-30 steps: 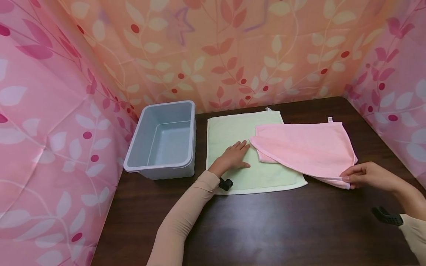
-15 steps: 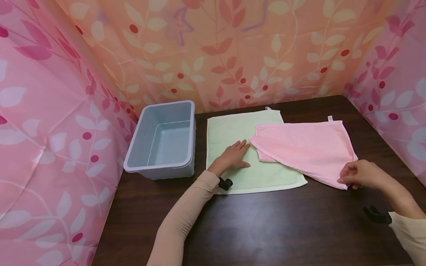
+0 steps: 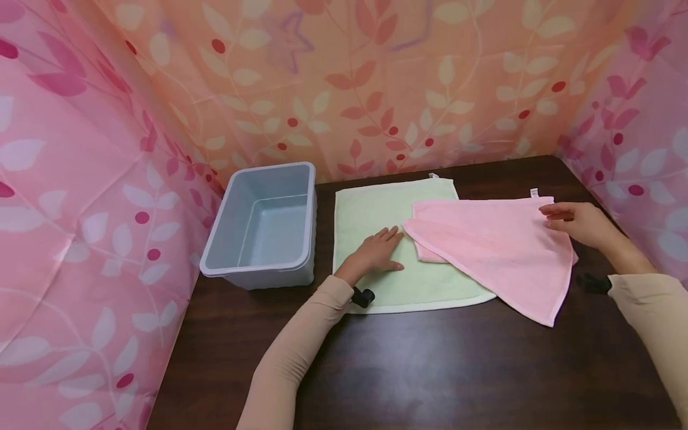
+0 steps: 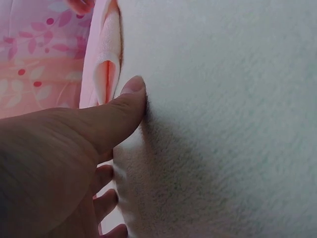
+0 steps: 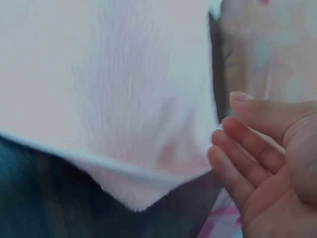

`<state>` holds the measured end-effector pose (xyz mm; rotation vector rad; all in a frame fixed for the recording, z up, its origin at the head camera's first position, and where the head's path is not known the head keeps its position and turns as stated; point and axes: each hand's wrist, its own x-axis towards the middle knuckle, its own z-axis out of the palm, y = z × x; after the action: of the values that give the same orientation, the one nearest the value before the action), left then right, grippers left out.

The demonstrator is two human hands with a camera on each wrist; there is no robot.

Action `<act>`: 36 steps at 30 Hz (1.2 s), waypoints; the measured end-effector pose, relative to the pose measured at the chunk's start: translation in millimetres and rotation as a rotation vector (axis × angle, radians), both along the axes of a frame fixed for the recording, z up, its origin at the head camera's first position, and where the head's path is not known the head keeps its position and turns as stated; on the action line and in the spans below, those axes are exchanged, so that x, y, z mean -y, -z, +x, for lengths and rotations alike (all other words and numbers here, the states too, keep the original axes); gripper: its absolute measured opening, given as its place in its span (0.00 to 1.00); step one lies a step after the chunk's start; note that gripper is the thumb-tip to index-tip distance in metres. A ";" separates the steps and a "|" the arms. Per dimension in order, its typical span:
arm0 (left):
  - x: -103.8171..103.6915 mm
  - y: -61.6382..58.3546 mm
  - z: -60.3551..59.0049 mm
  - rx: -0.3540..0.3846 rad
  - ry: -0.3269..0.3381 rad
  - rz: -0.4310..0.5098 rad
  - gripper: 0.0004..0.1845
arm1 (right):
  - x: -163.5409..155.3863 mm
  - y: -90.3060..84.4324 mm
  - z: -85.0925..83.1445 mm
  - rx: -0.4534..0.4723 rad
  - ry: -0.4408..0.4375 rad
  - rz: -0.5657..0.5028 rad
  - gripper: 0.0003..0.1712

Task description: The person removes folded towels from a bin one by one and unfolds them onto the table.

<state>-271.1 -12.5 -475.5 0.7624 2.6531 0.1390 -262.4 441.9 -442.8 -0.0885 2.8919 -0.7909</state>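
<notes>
A light green towel lies spread on the table. Overlapping its right part is a pink towel, partly folded over, with one corner pointing toward the front. My left hand rests on the green towel, fingers spread and straight, close to the pink towel's left tip. In the left wrist view the thumb lies along the green cloth beside a rolled pink edge. Above the pink towel's back right corner is my right hand, fingers relaxed and apart, holding nothing. The right wrist view shows its fingers beside the cloth's edge.
A grey-blue plastic bin stands left of the green towel, with nothing in it. The dark wooden table extends in front of the towels. Patterned curtains enclose the back and both sides.
My right hand has let go of the pink towel's front corner and moved back and up to its rear right corner. The released corner now lies further forward. My left hand stays put.
</notes>
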 end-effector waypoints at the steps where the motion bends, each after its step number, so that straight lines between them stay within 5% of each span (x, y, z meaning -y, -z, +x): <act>1: -0.2 0.4 0.0 0.000 0.001 0.001 0.47 | -4.0 3.5 -5.0 -0.001 0.002 0.009 0.32; 12: -3.1 3.0 1.1 -0.013 0.018 -0.016 0.47 | -37.2 28.5 -26.4 -0.051 0.033 0.082 0.30; 18: -3.4 5.3 0.6 -0.028 0.024 -0.025 0.48 | -30.6 26.8 -31.0 -0.070 0.087 0.002 0.30; 28: -0.4 4.1 -2.8 -0.026 0.027 -0.015 0.47 | -31.8 25.2 -37.5 0.115 0.064 -0.009 0.43; 32: 3.0 0.4 -8.6 -0.007 0.016 0.028 0.43 | -30.0 28.6 -41.6 0.059 0.039 0.013 0.36; 36: 5.3 -4.7 -16.0 -0.031 -0.073 0.143 0.35 | -27.9 31.3 -43.9 0.013 0.023 0.019 0.32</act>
<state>-287.1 -17.8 -470.9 0.7167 2.7241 0.3429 -306.3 469.8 -474.2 -0.0481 2.8927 -0.7652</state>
